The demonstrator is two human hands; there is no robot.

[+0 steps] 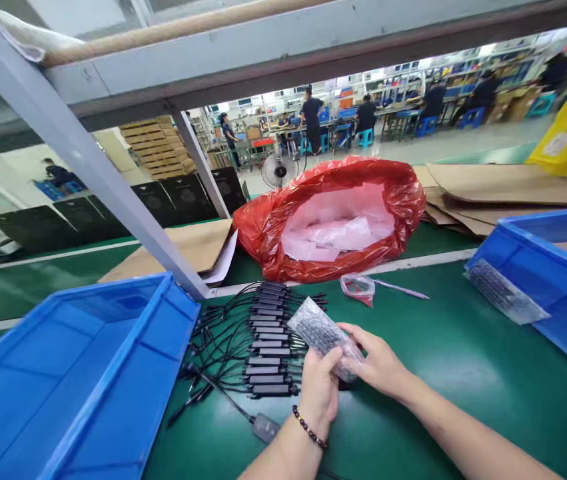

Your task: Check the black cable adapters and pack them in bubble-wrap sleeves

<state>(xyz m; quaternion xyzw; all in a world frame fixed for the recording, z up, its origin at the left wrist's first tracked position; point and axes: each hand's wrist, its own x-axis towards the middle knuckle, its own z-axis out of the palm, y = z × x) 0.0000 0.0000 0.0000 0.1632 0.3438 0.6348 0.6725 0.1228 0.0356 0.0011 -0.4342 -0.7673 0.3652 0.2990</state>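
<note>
A clear bubble-wrap pouch (320,327) is held at its lower end, tilted up to the left over the green table. My left hand (319,383), with a beaded bracelet at the wrist, is closed on the pouch, its thumb across the top. My right hand (374,360) grips the pouch's right edge. Something dark shows under its lower end, too hidden to name. Left of my hands lies a column of several slim black adapters with cables (269,352). A black inline box on a cable (264,427) lies beside my left forearm.
Blue bins stand left (163,347) and right (563,287); another bubble-wrap pouch (506,291) hangs over the right one's edge. Behind are a red plastic bag (256,230) of white pouches, a tape roll (358,287), a pen (402,289) and a metal frame post (98,160).
</note>
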